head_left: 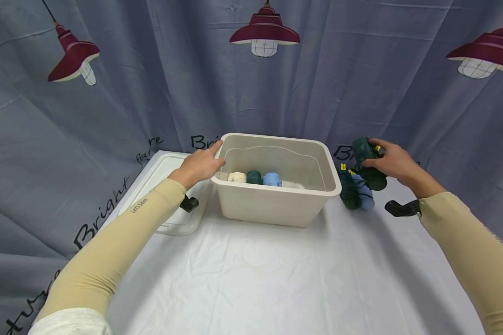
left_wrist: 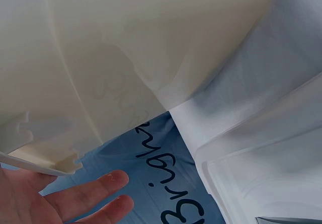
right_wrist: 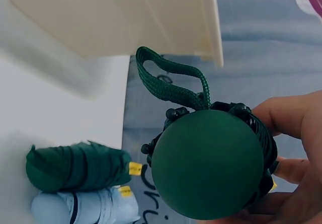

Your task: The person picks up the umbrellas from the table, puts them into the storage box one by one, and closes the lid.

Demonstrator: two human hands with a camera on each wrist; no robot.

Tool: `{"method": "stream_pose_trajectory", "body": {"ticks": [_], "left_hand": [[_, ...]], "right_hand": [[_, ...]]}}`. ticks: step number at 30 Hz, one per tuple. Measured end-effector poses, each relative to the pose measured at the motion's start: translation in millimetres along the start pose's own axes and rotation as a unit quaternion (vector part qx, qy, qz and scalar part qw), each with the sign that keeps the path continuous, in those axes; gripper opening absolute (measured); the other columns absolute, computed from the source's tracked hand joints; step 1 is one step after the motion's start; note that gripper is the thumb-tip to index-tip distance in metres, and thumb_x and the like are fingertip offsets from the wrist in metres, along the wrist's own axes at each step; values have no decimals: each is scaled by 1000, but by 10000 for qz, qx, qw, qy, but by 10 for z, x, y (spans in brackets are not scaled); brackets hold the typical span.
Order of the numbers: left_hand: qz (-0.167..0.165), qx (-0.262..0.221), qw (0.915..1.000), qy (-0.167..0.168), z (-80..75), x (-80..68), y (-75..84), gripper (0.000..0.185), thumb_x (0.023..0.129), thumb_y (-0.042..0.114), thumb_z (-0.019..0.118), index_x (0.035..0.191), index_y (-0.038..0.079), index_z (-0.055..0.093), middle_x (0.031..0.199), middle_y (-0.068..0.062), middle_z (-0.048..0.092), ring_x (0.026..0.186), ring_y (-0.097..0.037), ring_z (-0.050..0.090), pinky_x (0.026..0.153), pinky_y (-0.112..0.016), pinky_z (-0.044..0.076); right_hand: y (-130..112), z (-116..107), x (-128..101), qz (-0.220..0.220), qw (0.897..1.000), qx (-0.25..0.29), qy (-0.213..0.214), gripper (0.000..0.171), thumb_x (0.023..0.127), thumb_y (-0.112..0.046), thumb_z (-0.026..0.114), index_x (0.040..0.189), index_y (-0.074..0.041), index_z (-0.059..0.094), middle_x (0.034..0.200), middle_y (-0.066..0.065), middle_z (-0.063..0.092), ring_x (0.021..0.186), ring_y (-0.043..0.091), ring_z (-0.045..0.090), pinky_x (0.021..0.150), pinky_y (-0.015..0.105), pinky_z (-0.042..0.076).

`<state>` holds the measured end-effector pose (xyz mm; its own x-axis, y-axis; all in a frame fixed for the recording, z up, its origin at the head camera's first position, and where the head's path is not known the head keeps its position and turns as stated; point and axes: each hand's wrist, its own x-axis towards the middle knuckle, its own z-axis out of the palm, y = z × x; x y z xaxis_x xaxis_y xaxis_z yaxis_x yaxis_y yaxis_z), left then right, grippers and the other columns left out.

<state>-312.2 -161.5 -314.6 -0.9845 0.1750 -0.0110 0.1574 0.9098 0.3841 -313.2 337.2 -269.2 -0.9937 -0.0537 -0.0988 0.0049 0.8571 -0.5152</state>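
Green umbrella (right_wrist: 207,163) was clasped by right hand (head_left: 396,160), outside intervening bin wall (right_wrist: 151,17), near two umbrellas (right_wrist: 80,166), rim (head_left: 276,189) was touched by left hand (head_left: 201,164), fingers (left_wrist: 90,190) extended, lid (head_left: 161,174) was laid left, "Bright" (head_left: 109,204) was printed on curtain (head_left: 360,70)

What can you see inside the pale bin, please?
Inside the bin sit a cream bundle, a dark green bundle and a light blue bundle, side by side. Its near wall covers their lower parts and nearby floor.

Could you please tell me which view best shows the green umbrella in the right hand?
The right wrist view: the green umbrella looms large there, its round end and loop plain. The head view shows it smaller, partly covered by the right hand; the left wrist view lacks it.
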Motion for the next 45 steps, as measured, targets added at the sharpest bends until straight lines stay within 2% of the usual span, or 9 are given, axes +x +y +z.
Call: {"method": "stream_pose_trajectory", "body": {"ticks": [6,15,28,34,40,45], "left_hand": [[-11,23,10000,6,10,-7,-4,73,100,45,42,164,25,12,151,-20,49,105,-33,64,88,-50,49],[-13,-8,10000,26,10,-5,-5,74,100,44,44,164,25,12,147,-21,52,96,-32,64,84,-49,50],[-3,4,10000,26,-3,3,2,74,100,44,44,164,25,12,151,-19,49,98,-32,64,85,-49,50],[-4,26,10000,44,2,10,-1,74,100,45,44,164,26,12,147,-20,53,94,-31,64,82,-48,50],[-11,-4,10000,31,4,11,-9,75,100,45,43,164,25,11,142,-21,57,88,-30,63,79,-46,49],[3,-26,10000,38,6,9,-6,75,99,45,43,164,25,12,141,-21,58,89,-30,63,81,-47,50]], "right_hand": [[-129,9,-31,-75,10000,-31,-30,88,97,-36,60,163,-11,8,145,40,32,120,52,47,95,67,46],[-324,11,-42,-177,9998,-21,-87,87,97,-37,61,163,-13,10,143,39,38,118,52,53,89,60,53],[-672,-3,-32,-306,9992,-44,-235,87,96,-40,62,164,-17,12,151,36,33,129,51,45,98,67,44],[-834,9,-39,-365,9987,41,-340,86,97,-39,61,164,-19,11,148,34,37,129,50,46,100,68,42],[-994,78,-21,-493,9978,74,-442,84,97,-36,62,164,-18,14,149,33,39,130,48,47,100,65,44],[-1086,136,24,-588,9965,109,-577,84,97,-34,64,164,-18,16,148,31,40,129,44,48,100,62,45]]}}
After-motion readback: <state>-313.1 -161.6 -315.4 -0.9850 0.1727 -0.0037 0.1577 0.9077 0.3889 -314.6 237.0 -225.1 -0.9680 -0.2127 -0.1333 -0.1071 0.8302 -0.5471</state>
